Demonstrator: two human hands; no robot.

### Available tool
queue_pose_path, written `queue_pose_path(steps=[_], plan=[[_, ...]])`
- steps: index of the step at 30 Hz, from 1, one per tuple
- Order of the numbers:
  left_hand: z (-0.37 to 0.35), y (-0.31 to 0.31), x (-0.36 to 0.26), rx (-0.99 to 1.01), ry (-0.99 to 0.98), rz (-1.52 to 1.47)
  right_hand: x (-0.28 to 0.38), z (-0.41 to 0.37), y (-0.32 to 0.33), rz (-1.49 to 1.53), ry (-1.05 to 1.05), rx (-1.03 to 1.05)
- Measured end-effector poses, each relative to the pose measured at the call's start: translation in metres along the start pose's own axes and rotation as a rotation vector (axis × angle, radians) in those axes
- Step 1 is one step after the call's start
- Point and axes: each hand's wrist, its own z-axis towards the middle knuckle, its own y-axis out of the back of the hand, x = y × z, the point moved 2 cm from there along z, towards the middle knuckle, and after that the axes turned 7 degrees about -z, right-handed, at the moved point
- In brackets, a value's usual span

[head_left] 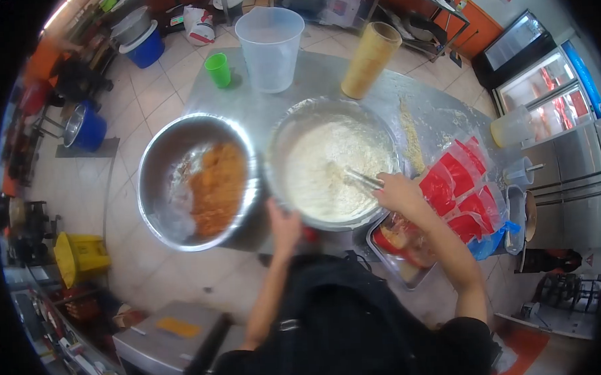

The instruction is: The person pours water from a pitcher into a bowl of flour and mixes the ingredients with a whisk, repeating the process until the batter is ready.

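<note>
The right hand is clenched around a whisk sunk in the white mix of the mixing bowl, which sits mid-table. The left hand grasps its near rim. The mix looks pale, with dry flour up the sides, so the stirring seems only partway. The orange mash sits apart in the second bowl, touching on the left. Red packets and a tray crowd the right elbow. A pitcher and green cup stand clear behind.
</note>
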Motion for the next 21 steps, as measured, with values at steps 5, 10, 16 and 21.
queue_pose_path(steps=[5,10,16,21], plan=[[-0.002,0.001,-0.004,-0.001,-0.005,-0.028,-0.006,-0.006,0.010,-0.099,-0.089,-0.152],[-0.002,-0.006,-0.012,-0.011,-0.009,-0.029,-0.008,0.038,-0.008,-0.096,-0.144,-0.159],[-0.002,-0.003,-0.018,0.042,0.000,-0.093,0.046,0.089,-0.033,0.248,0.106,-0.196],[-0.002,-0.003,-0.014,0.023,0.041,-0.107,0.086,0.020,-0.043,0.089,0.208,-0.095]])
